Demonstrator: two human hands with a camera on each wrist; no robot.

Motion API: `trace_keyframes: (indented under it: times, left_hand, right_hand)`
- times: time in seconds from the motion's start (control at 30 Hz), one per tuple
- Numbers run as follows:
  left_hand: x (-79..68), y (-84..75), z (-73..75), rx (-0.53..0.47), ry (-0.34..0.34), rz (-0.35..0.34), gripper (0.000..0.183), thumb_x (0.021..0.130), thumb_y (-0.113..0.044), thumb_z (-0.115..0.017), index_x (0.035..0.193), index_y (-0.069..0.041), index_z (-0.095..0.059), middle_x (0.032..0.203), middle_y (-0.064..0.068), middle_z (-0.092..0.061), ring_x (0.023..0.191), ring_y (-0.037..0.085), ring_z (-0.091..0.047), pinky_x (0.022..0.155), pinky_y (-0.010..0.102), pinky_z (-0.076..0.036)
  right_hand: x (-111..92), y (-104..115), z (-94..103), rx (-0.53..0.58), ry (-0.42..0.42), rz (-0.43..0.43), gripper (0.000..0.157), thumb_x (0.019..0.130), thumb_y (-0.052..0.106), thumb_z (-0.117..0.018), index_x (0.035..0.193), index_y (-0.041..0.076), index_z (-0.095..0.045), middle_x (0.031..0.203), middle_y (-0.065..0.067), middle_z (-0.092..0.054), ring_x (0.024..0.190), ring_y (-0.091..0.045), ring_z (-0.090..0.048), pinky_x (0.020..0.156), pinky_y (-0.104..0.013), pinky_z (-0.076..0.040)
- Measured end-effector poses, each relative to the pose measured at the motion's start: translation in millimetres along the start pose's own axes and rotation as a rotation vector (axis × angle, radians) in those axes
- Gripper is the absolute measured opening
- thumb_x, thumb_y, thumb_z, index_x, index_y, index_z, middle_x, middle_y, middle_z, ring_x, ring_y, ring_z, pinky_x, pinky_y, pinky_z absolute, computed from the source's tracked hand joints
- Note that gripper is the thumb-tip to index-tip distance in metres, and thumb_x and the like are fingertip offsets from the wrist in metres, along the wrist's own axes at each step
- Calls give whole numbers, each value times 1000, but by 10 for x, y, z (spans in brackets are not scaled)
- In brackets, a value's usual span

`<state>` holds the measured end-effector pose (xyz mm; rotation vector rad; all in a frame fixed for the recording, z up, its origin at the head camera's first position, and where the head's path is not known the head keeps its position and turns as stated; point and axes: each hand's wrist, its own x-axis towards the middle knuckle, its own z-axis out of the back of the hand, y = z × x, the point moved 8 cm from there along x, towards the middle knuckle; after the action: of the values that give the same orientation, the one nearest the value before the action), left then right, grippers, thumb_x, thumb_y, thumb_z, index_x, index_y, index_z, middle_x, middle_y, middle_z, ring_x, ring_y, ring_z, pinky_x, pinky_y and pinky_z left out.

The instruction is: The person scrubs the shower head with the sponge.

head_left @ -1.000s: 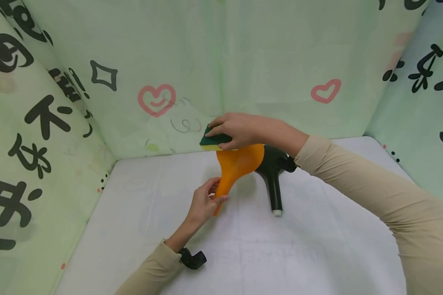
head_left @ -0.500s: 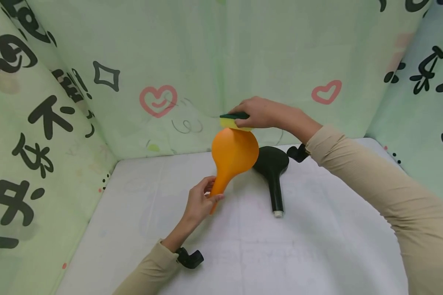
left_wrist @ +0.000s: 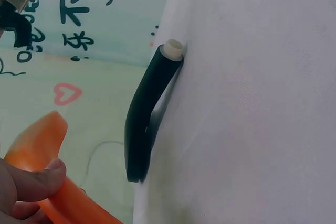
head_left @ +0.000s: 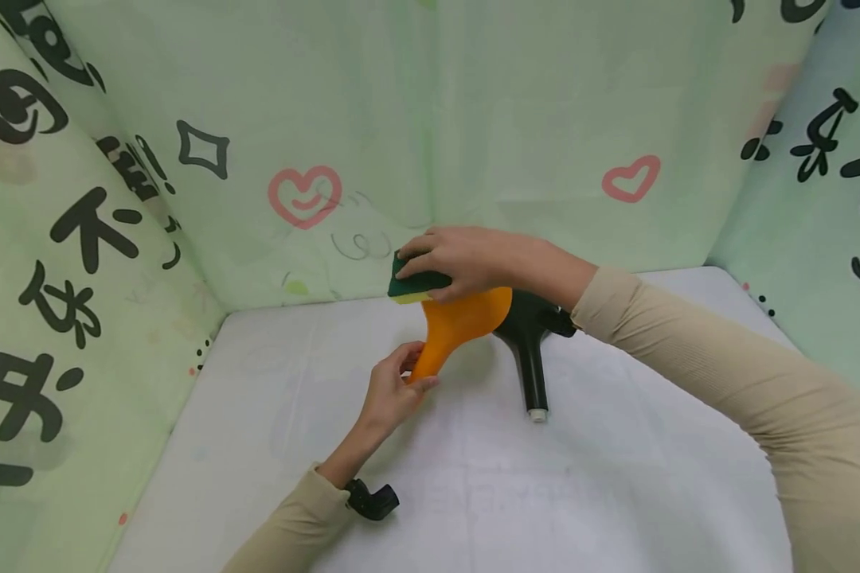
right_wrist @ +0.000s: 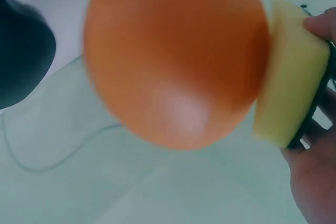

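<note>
My left hand (head_left: 394,390) grips the handle of an orange plastic ladle (head_left: 466,318), its rounded head raised toward the back of the table. In my right hand (head_left: 462,259) is a green and yellow sponge (head_left: 419,282), held by the fingers and thumb. The right wrist view shows the yellow side of the sponge (right_wrist: 291,77) against the edge of the smooth orange head (right_wrist: 178,61). That hand covers the head's upper part in the head view. Behind and right of the ladle lies a black shower head (head_left: 532,358), its handle pointing toward me.
The white-covered table (head_left: 516,493) is bordered by pale green printed cloth walls (head_left: 516,119) at the back and sides. A black wrist camera (head_left: 374,501) sticks out from the left wrist; another (head_left: 559,321) is on the right wrist.
The right hand with the sponge was at the top of the ladle's head half a second ago. It has come down and left, close to where it was a second ago.
</note>
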<state>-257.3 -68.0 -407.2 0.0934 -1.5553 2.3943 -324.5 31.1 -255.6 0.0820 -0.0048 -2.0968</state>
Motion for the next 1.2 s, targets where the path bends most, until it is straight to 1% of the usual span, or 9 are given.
trace_keyframes:
  times: [0.1, 0.23, 0.33, 0.5, 0.63, 0.77, 0.9, 1.1, 1.2]
  left_hand:
    - [-7, 25, 67, -38, -9, 28, 45, 87, 2, -78, 129, 1, -62, 115, 15, -69, 106, 30, -65, 91, 45, -58]
    - [-23, 41, 123, -74, -10, 37, 45, 87, 3, -77, 129, 2, -62, 116, 14, -68, 108, 30, -65, 92, 43, -58]
    - [-23, 48, 132, -90, -11, 36, 45, 86, 5, -76, 129, 2, -62, 115, 14, -67, 108, 30, -65, 93, 43, -58]
    - [26, 68, 116, -125, 2, 61, 45, 89, -1, -76, 131, 1, -61, 119, 14, -67, 110, 30, -64, 97, 45, -55]
    - [69, 110, 105, -176, 15, 121, 46, 92, -5, -74, 135, 1, -58, 127, 14, -65, 115, 30, -63, 104, 48, -50]
    - [67, 163, 114, -204, 25, 173, 47, 93, -3, -72, 137, 2, -56, 131, 15, -63, 119, 31, -62, 107, 49, -48]
    - [46, 160, 148, -214, 23, 180, 48, 92, -1, -72, 138, 1, -56, 130, 15, -64, 119, 31, -62, 105, 48, -50]
    - [-20, 111, 189, -232, 48, 162, 48, 92, -2, -73, 137, 0, -57, 129, 13, -65, 119, 30, -62, 101, 45, -53]
    - [-33, 74, 217, -243, 59, 134, 47, 93, -1, -72, 137, 0, -58, 128, 13, -65, 118, 29, -63, 101, 45, -53]
  right_hand:
    - [-67, -170, 46, 7, -85, -45, 48, 99, 22, -66, 145, 14, -56, 157, -14, -42, 140, -36, -42, 114, -49, -39]
    - [-211, -489, 99, 23, -186, -180, 52, 101, 23, -64, 149, 9, -50, 157, -18, -39, 140, -39, -42, 114, -53, -39]
    - [-291, -567, 82, 31, -251, -205, 53, 101, 23, -65, 149, 6, -48, 157, -21, -37, 139, -42, -41, 113, -54, -40]
    - [-277, -230, -67, -12, -351, -20, 51, 97, 18, -71, 144, 7, -54, 154, -20, -42, 138, -41, -43, 113, -53, -40]
    - [-203, 160, -311, -104, -329, 168, 53, 94, 22, -75, 143, 10, -57, 153, -18, -45, 134, -39, -47, 111, -50, -42]
    - [-172, 246, -408, -130, -308, 206, 56, 93, 24, -77, 143, 12, -56, 154, -16, -44, 133, -37, -47, 110, -48, -43]
    - [-209, -78, -233, -68, -356, 74, 54, 97, 23, -72, 146, 10, -53, 156, -18, -41, 136, -40, -44, 110, -51, -43]
    - [-421, -815, -65, 195, -405, -283, 56, 103, 24, -61, 153, 6, -42, 158, -20, -34, 138, -41, -41, 112, -55, -40]
    - [-514, -934, -109, 339, -423, -337, 58, 105, 28, -56, 155, 6, -37, 157, -20, -35, 134, -39, -44, 111, -55, -41]
